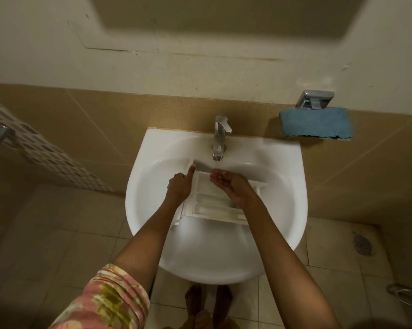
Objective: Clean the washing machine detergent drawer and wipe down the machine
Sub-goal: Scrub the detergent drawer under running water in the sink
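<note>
Hands meet over the white sink point(138, 186), and we hold the detergent drawer point(212, 206) in its bowl, compartments facing up. Our left hand point(179, 187) grips the drawer's left edge, most fingers curled around it while the index finger stretches straight along the corner of the grey front panel. Our right hand point(233, 186) lies palm up on the drawer's far right part, fingers loosely cupped and holding nothing (whether the palm actually touches the plastic, we cannot tell). The tips of those cupped fingers sit just below the spout of the chrome tap point(220, 136), close to the left index finger but apart from it. The drawer's near end reaches back from our fingers toward our wrists, its long slots showing between the two forearms.

Beyond the right fingers and off to their right, a folded blue cloth point(315, 124) rests on the wall under a metal bracket point(315, 99). A patterned sleeve point(105, 302) covers the left upper arm, and bare feet point(207, 305) stand on the tiled floor beneath the bowl.
</note>
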